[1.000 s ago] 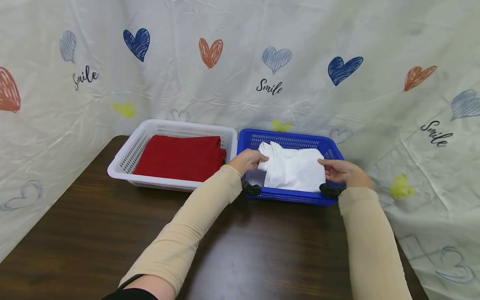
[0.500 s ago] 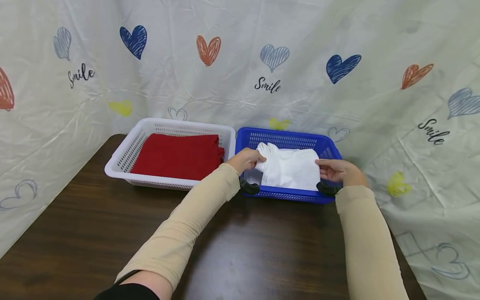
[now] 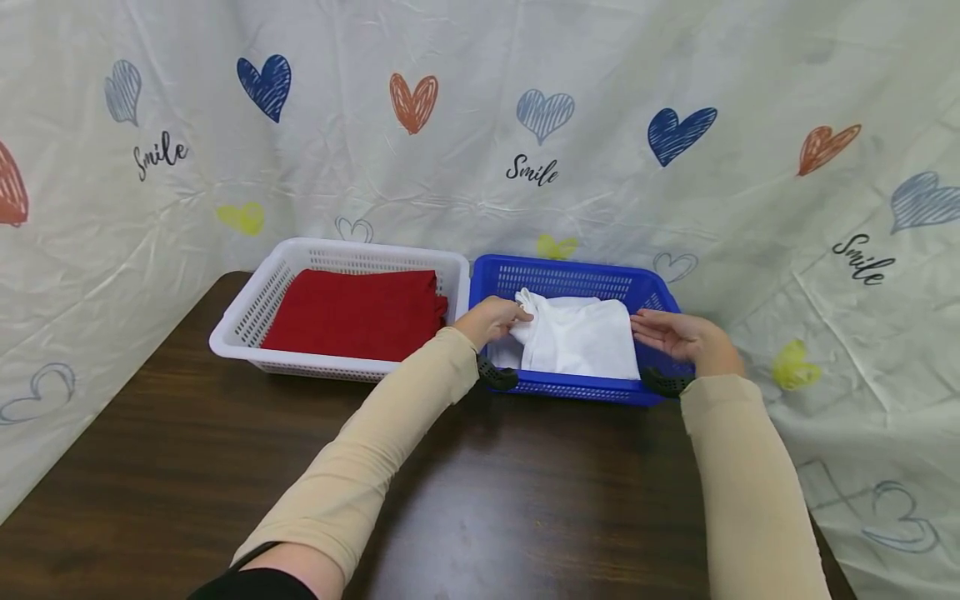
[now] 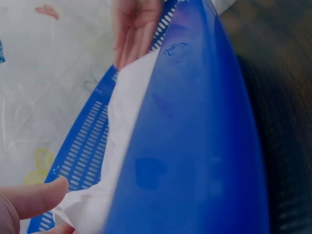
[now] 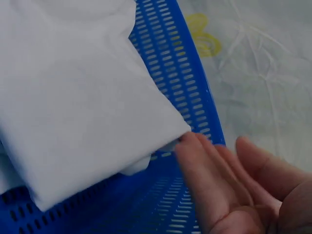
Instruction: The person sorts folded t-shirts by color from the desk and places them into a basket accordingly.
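Observation:
A folded white cloth [image 3: 581,337] lies in the blue plastic basket [image 3: 570,385], its left end bunched and creased. My left hand [image 3: 491,321] pinches that left end between thumb and fingers; in the left wrist view the thumb [image 4: 41,197] lies over the cloth, with a fingertip below. At the opposite end, my right hand [image 3: 678,333] is held with fingers extended, palm turned toward the cloth. Seen from the right wrist, its fingertips [image 5: 187,141] are right at a corner of the fold, with the thumb held apart and nothing gripped.
Left of the blue basket stands a white slotted basket [image 3: 262,354] holding folded red cloth [image 3: 356,315]. Both baskets sit at the back of a dark wooden table [image 3: 450,500]. A white curtain with hearts [image 3: 480,125] hangs right behind them.
My right hand has let go of the cloth's right end and its fingers have straightened. The cloth's right end has settled lower and slightly left. The left hand keeps its hold.

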A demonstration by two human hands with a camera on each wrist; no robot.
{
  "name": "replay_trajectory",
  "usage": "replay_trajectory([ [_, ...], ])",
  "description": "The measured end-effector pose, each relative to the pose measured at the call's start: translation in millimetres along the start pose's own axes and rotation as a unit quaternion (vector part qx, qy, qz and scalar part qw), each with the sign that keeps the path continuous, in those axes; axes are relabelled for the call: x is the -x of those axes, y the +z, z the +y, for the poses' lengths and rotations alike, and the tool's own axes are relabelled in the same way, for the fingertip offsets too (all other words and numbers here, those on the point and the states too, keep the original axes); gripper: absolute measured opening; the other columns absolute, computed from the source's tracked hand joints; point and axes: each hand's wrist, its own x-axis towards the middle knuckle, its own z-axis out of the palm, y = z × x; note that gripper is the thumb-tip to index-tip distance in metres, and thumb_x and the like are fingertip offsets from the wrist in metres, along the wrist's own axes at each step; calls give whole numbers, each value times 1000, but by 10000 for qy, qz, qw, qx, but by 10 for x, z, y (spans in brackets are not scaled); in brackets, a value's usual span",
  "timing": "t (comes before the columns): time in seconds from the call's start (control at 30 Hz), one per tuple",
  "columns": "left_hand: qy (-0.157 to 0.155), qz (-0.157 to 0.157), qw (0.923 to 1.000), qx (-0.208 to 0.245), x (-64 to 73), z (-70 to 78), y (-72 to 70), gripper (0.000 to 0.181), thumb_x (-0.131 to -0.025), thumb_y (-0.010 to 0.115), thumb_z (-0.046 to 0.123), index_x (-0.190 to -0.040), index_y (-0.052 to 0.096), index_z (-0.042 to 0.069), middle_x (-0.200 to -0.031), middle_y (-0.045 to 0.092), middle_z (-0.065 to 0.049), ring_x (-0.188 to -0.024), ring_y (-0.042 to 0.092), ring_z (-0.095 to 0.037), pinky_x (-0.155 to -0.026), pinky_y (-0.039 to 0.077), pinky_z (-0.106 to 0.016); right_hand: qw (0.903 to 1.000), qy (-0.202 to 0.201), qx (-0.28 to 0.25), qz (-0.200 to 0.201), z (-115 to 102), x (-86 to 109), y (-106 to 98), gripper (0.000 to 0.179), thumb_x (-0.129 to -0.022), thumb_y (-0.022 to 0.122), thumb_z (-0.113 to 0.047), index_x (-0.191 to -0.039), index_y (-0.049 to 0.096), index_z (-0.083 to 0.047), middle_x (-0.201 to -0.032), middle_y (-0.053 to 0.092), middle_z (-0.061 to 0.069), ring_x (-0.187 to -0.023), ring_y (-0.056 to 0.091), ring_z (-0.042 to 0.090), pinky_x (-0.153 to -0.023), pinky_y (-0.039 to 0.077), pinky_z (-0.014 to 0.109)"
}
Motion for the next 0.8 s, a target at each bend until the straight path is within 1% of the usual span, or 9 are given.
replay_trajectory([
  [0.1,-37,-101,9999,38,254,72,-56,88,-80,79,1,-154,32,6,-160,36,-10,-148,35,-25,-114,42,-37,9993,-94,-349,-38,-18,55,-32,34,-102,46,-5,-84,74,-5,-90,77,11,-88,76,22,-93,58,33],
  [0.27,-97,-177,9997,153,1096,298,-123,92,-87,71,-2,-158,13,3,-165,22,-15,-153,22,-29,-123,29,-39,9990,-198,-270,-301,-1,84,-67,32,-103,45,-5,-89,74,-6,-95,77,10,-92,75,21,-95,57,32],
  [0.37,-143,-115,9997,181,1454,393,-134,87,-90,67,-3,-159,14,6,-164,26,-10,-125,53,-14,-110,42,-25,9986,-292,-158,-403,17,91,-78,34,-104,43,-5,-91,74,-8,-96,77,9,-93,75,20,-95,57,32],
  [0.43,-171,-93,9997,121,1566,431,-156,85,-91,67,-1,-159,17,8,-161,31,-6,-82,50,-6,-83,44,-18,9984,-337,-95,-438,30,94,-73,34,-104,43,-6,-92,75,-8,-97,77,8,-94,75,19,-95,57,31],
  [0.47,-182,-68,9998,99,1592,446,-165,84,-91,67,0,-159,18,9,-158,35,-6,-72,36,-6,-74,38,-19,9982,-352,-69,-472,36,97,-70,35,-104,43,-7,-92,75,-8,-97,77,8,-94,75,19,-95,57,31],
  [0.53,-173,-59,9998,83,1650,479,-187,81,-92,66,-1,-158,20,7,-156,39,-7,-69,38,-8,-72,38,-19,9979,-354,-47,-533,51,112,-62,35,-105,43,-8,-92,75,-8,-97,77,7,-94,75,18,-94,57,31],
  [0.6,-161,-135,9997,121,1681,504,-211,78,-92,64,-2,-157,21,4,-156,41,-11,-94,60,-12,-91,49,-19,9975,-369,-54,-600,65,137,-66,36,-105,42,-8,-92,75,-8,-98,77,7,-94,75,19,-94,58,31],
  [0.7,-94,-262,9995,174,1748,541,-234,75,-92,63,-3,-156,24,0,-155,43,-16,-140,47,-26,-116,41,-34,9970,-397,-113,-661,79,196,-84,35,-105,43,-9,-93,76,-8,-99,77,7,-95,75,19,-93,58,32],
  [0.8,52,-431,9986,286,1805,562,-258,80,-91,65,-2,-157,19,1,-156,40,-16,-143,44,-28,-118,37,-36,9963,-447,-100,-730,89,257,-112,34,-105,43,-9,-95,76,-9,-100,77,7,-96,74,19,-94,58,31],
])
